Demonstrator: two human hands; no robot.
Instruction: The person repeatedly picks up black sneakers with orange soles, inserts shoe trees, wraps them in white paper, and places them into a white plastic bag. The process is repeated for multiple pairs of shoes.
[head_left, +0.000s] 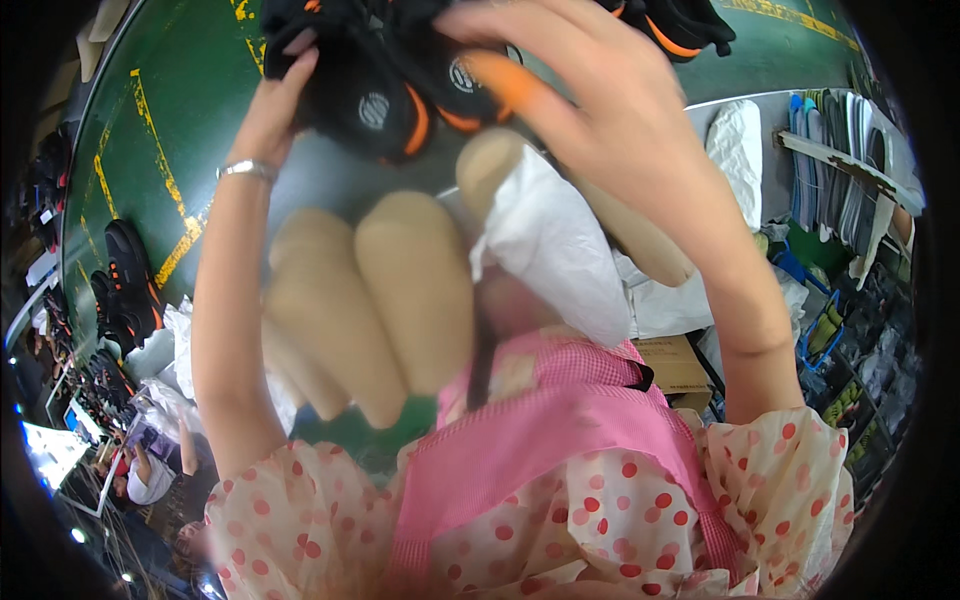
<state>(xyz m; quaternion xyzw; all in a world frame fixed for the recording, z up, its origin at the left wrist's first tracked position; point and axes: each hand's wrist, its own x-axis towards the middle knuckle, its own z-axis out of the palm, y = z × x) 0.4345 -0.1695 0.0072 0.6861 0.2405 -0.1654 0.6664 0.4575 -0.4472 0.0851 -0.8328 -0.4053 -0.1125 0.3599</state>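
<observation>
A pair of black shoes (364, 90) with orange trim lies at the top of the view, each bearing a round pale mark. My left hand (289, 97), a silver band on its wrist, grips the side of the left shoe; its fingers are partly hidden. Over the right shoe, my right hand (607, 97) is spread and blurred, with orange colour on its thumb. Whether it touches the shoe is unclear. Below the shoes lie several beige foot-shaped forms (412, 285). White paper (555, 247) partly covers another beige form (484, 161).
More black-and-orange shoes (679, 30) are at top right and a dark pair (127, 277) at left, on a green surface (172, 97) with yellow lines. A cardboard box (671, 364) sits beside my pink apron (540, 457). Stacked insoles (832, 161) stand at right. People (150, 476) are at lower left.
</observation>
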